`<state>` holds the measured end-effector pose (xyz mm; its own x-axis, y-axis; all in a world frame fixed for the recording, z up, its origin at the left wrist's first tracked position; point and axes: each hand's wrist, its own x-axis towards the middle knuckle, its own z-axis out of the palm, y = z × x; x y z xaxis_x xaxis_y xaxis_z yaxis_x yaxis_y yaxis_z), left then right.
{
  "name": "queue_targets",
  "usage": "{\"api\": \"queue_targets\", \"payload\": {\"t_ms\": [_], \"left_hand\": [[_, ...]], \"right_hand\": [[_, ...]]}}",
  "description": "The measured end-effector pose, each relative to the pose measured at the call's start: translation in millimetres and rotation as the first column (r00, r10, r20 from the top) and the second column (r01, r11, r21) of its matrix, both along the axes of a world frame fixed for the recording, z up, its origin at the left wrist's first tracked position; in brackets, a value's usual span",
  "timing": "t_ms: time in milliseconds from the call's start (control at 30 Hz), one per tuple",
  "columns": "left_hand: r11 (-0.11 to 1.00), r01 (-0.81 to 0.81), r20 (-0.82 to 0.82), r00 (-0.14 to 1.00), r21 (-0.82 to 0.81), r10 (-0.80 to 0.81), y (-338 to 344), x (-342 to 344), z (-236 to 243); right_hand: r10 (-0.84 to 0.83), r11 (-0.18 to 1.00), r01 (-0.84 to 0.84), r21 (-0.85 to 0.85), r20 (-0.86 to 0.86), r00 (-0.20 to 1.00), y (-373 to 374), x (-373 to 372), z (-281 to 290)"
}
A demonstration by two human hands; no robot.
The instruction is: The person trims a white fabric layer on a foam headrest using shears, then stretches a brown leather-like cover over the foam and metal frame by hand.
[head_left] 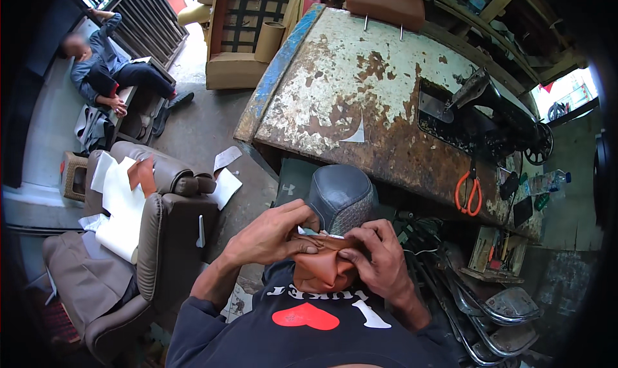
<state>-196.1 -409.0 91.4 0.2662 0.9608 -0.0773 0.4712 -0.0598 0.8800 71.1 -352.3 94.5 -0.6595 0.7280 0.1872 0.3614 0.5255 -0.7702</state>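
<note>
In front of my chest, a brown leather cover [324,269] is bunched up between my two hands. My left hand [277,231] pinches its upper left edge with the thumb on top. On the other side my right hand [381,255] grips the upper right edge, fingers bent and thumb pressed on the leather. A bit of whitish material shows at the cover's rim between them. Just beyond my fingers rests a grey padded headrest [341,191] with a textured side; whether it touches the cover I cannot tell.
A worn work table [309,117] carries a black sewing machine [496,104], orange-handled scissors [468,191] and a brown headrest [386,6]. Left stands a brown car seat [174,239] with white sheets [122,207]. Folded metal chairs [496,316] are at right. A person [116,72] sits far left.
</note>
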Motion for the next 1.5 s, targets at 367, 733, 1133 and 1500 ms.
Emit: {"api": "queue_targets", "payload": {"t_ms": [367,733,1133,1500], "left_hand": [[0.991,0.131,-0.218,0.966,-0.036,-0.136,-0.7,3.7,5.8],[0.867,-0.112,0.094,0.993,0.486,0.076,34.6,24.5,-9.9],[0.898,-0.400,0.121,0.897,-0.181,0.424,94.3,26.6,-7.6],[0.914,-0.285,0.354,0.856,-0.288,0.378,106.6,5.7,-74.0]], "right_hand": [[0.020,0.985,-0.019,0.169,-0.007,1.000,-13.6,-5.2,-12.9],[-0.041,0.944,0.106,0.312,-0.208,0.977,21.0,-21.8,-16.9],[-0.444,0.895,0.443,-0.059,-0.220,0.869,44.3,-47.2,-28.6],[-0.477,0.609,0.021,-0.793,-0.345,0.808,79.8,-49.1,-107.1]]}}
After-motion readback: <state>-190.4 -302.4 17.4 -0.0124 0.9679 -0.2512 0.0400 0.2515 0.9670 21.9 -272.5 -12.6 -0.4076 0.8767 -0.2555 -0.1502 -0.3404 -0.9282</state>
